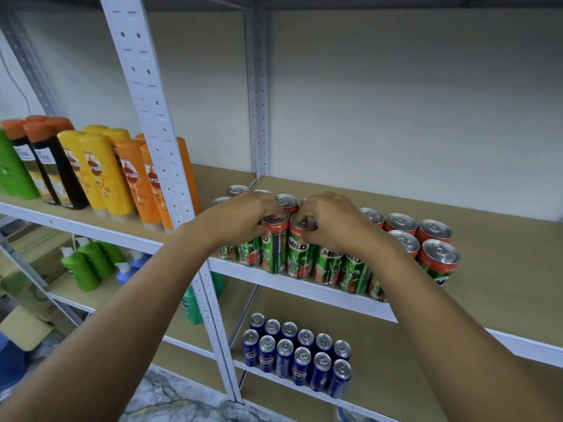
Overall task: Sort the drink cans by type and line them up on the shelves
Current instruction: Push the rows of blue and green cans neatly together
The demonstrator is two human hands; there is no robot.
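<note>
Both hands are up at the front edge of the brown shelf board (502,254). Left hand (240,216) grips the top of one green-and-red Milo can (275,248), right hand (330,219) pinches the rim of the next Milo can (301,254). The two touch. Blue slim cans (300,354) sit on the shelf below.

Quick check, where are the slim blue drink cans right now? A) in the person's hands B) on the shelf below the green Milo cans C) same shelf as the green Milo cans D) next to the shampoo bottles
B: the slim blue drink cans stand in two rows on the lower shelf board, while the green Milo cans sit on the shelf above, where the left hand and right hand each grip a Milo can top.
</note>
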